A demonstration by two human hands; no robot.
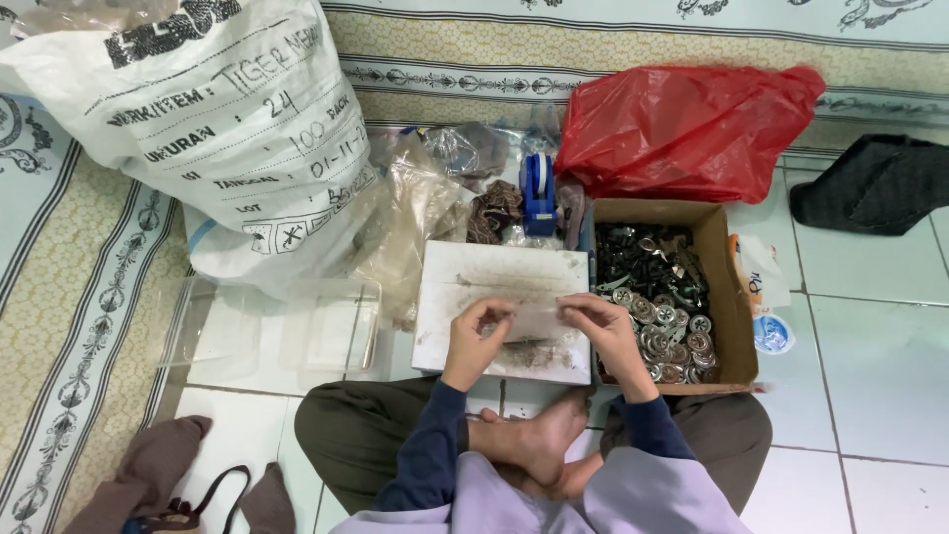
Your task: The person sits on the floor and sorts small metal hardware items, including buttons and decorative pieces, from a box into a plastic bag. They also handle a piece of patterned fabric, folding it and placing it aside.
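My left hand [476, 334] and my right hand [605, 326] together hold a small clear plastic bag [537, 320], one hand pinching each end. They hover over a white flat box lid [494, 277] that has a smear of small dark bits on it. To the right of my right hand stands an open cardboard box [727, 297] filled with several round metal parts [664, 331] and dark metal clips. I sit cross-legged on the floor, bare feet just below the white lid.
A big white sack [227, 129] stands at the back left, a red plastic bag [687, 129] at the back right. A blue tape dispenser [538, 193] and clear bags lie behind the lid. Clear plastic trays [326, 326] sit at the left. Dark cloth [875, 183] lies far right.
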